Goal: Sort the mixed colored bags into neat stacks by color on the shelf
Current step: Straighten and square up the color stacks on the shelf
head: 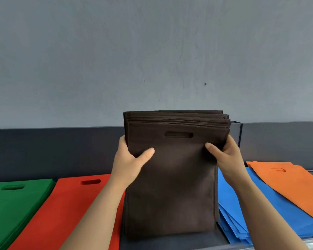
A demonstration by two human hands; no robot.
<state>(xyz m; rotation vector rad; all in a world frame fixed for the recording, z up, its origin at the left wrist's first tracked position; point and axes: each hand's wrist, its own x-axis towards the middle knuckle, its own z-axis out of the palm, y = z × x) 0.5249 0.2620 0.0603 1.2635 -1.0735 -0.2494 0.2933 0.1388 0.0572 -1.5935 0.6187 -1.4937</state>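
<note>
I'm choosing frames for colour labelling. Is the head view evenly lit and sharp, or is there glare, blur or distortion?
Head view: soft, even light, no glare on the brown bags; the left hand is slightly blurred at the thumb, the right hand sharper; green bags and orange bags splay outward at the edges, likely wide-angle distortion.

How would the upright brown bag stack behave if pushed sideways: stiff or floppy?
Probably floppy: the brown bag stack is thin fabric, gripped at both sides by the left hand and right hand. Its layers may slide apart; the top edges sit staggered.
</note>
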